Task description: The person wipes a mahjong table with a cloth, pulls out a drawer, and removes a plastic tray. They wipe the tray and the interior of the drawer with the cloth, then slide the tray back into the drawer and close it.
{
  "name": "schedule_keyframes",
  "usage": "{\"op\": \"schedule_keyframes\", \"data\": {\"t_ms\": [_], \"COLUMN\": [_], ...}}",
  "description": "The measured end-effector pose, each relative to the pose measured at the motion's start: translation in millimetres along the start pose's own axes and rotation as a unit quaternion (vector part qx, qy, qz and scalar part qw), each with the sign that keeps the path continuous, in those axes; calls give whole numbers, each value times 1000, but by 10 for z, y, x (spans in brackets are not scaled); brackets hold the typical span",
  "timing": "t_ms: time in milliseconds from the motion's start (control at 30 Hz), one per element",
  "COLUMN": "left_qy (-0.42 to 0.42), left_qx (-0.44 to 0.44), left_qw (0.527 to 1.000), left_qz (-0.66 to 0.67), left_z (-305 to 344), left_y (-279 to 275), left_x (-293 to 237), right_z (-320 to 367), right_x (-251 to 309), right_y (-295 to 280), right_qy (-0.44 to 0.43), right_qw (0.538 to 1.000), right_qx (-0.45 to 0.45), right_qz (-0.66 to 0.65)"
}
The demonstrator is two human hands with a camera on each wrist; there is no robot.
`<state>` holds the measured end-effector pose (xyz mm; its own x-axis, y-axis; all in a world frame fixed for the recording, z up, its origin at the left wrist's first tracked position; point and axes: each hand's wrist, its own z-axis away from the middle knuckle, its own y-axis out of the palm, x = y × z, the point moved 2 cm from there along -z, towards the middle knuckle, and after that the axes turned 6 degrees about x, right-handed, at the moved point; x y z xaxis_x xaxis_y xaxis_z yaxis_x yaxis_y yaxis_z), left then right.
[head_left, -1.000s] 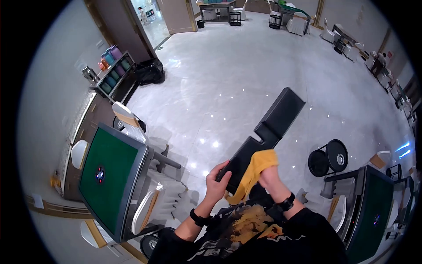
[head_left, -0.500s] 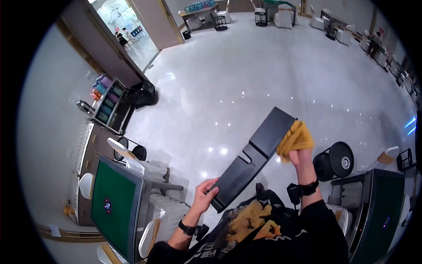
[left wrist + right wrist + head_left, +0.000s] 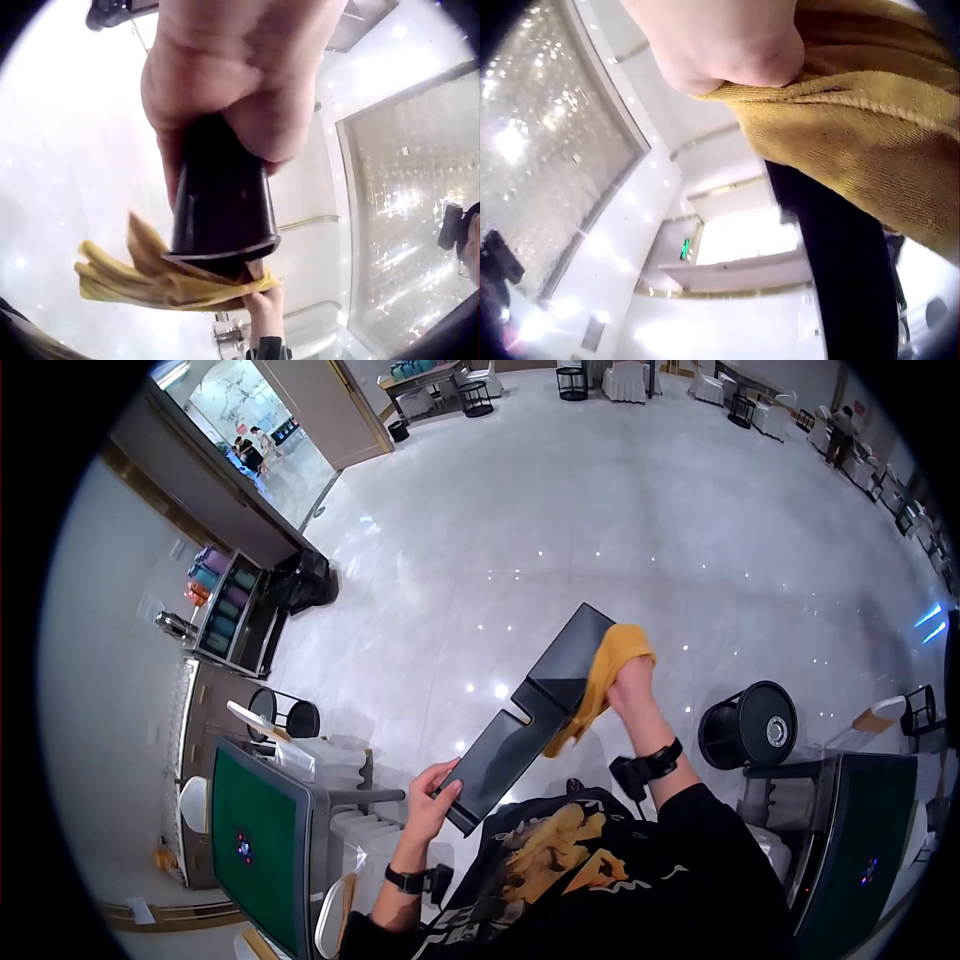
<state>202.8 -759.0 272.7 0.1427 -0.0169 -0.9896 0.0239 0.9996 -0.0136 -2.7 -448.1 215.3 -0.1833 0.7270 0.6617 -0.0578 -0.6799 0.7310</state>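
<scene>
A long black plastic panel (image 3: pixel 510 735) with raised edges and a notch in one side is held in the air in front of the body, slanting up to the right. My left hand (image 3: pixel 430 800) grips its near end, thumb on top and fingers along the side. In the left wrist view the panel (image 3: pixel 223 202) extends out from the palm. My right hand (image 3: pixel 632 685) holds a yellow cloth (image 3: pixel 603 670) against the panel's right edge near the far end. Part of the cloth hangs below that edge. In the right wrist view the folded cloth (image 3: pixel 840 142) covers part of the panel.
Green-topped tables stand at left (image 3: pixel 258 840) and right (image 3: pixel 845 850), with white-covered chairs around them. A round black stand (image 3: pixel 748 725) is on the floor at right. A shelf of flasks (image 3: pixel 225 605) and a black bag (image 3: pixel 303 580) line the left wall.
The right hand moved the cloth from the panel's near half to its far end, then a little back along the right edge. The panel swung left in view, still in the left hand.
</scene>
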Motion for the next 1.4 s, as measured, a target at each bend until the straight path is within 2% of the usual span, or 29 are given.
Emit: {"op": "schedule_keyframes", "data": {"t_ms": [100, 200, 233, 300, 333, 367, 400, 433, 500, 533, 567, 600, 633, 667, 733, 833, 900, 933, 1000, 1067, 1100, 1133, 1167, 1200, 1233, 1300, 1400], "left_qy": [-28, -22, -32, -32, -27, -46, -40, -29, 8, 7, 1, -12, 25, 61, 61, 115, 113, 110, 116, 129, 108, 78, 83, 89, 85, 81, 118], "left_qx": [-4, -1, -43, -66, -77, -103, -120, -140, -160, -159, -158, -155, -139, -118, -38, -36, -14, -2, 8, 21, 21, 29, 28, 26, 25, 24, 14], "left_qw": [999, 999, 997, 995, 994, 990, 989, 987, 987, 987, 987, 988, 990, 987, 991, 986, 987, 988, 987, 985, 988, 994, 994, 994, 995, 996, 991], "left_qz": [38, 30, 60, 66, 68, 84, 76, 69, 18, 11, 16, 23, -31, -87, -110, -116, -110, -107, -115, -116, -108, -77, -67, -58, -41, -8, -55], "left_z": [20, -89, -166, -295, -378, -390, -387, -372, -402, -401, -412, -410, -407, -396, -321, -233, -169, -123, -38, 27, 61, 87, 100, 105, 110, 92, 11], "left_y": [-123, -353, -276, -443, -544, -619, -692, -774, -1024, -1161, -1265, -1318, -1305, -1262, -1192, -1249, -1439, -1537, -1728, -1910, -1986, -2073, -2132, -2204, -2247, -2281, -2259], "left_x": [24, 164, 83, 259, 300, 217, 184, 169, 124, 183, 210, 234, 168, 61, -130, -293, -312, -324, -376, -399, -438, -412, -364, -317, -275, -188, -111], "right_z": [-89, -159, -158, -242, -232, -214, -28, 123, 366, 441, 615, 657, 676, 695, 688, 396, 169, 104, -29, -371, -484, -550, -530, -514, -452, -343, -154], "right_x": [-218, -605, -834, -1764, -1745, -1722, -1287, -896, -530, -565, -603, -801, -973, -1092, -1230, -1169, -1155, -1069, -877, -838, -873, -862, -795, -779, -790, -852, -1031], "right_y": [-86, 44, -24, -501, -403, -302, 140, 613, 1056, 1151, 1359, 1347, 1336, 1482, 1706, 1946, 1805, 1763, 1671, 1192, 1018, 786, 819, 879, 970, 1177, 1427], "right_qy": [-83, 17, 131, 185, 126, 58, -13, -90, -9, -95, -73, -178, -279, -242, -249, -285, -355, -294, -239, -215, -203, -153, -97, -39, -22, 9, -145], "right_qw": [989, 1000, 990, 968, 950, 920, 836, 720, 802, 847, 873, 762, 619, 636, 529, 512, 470, 480, 599, 606, 540, 701, 832, 928, 956, 979, 948], "right_qx": [-26, 10, 46, 66, 122, 162, 188, 208, 110, 171, 221, 287, 335, 373, 386, 302, 197, 170, 131, 92, 75, 82, 84, 83, 121, 191, 279], "right_qz": [121, 12, -8, 157, 258, 353, 515, 656, 586, 494, 428, 553, 654, 630, 714, 752, 784, 809, 753, 760, 814, 692, 539, 362, 265, 65, 52]}}
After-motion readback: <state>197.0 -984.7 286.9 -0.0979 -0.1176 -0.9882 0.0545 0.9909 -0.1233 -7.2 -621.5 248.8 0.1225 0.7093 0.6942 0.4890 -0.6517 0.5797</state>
